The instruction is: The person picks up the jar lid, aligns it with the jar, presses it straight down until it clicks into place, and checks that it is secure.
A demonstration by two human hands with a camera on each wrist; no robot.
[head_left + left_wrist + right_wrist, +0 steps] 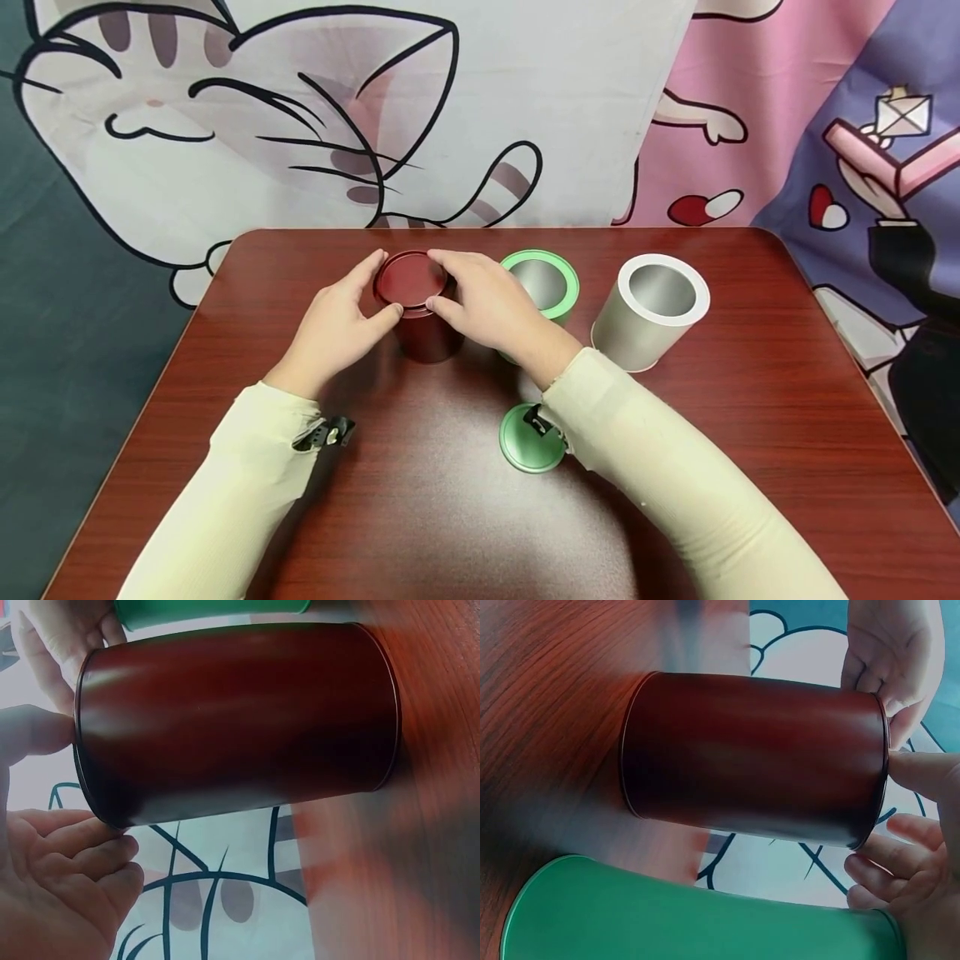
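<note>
A dark red can (429, 340) stands upright near the back of the table, with a red lid (411, 280) at its top. My left hand (333, 325) holds the lid's left side, thumb at the near edge and forefinger toward the far edge. On the opposite side, my right hand (491, 302) grips the lid the same way. Both wrist views show the can body (240, 720) below the hands, its base at the tabletop. Fingertips (866, 870) of the right hand sit right at the top rim.
An uncovered green can (568, 287) stands just right of the red one, partly behind my right hand. Farther right is an uncovered white can (633, 333). A green lid (528, 446) lies near my right wrist. A cat-printed cloth (570, 108) hangs behind the table (420, 517).
</note>
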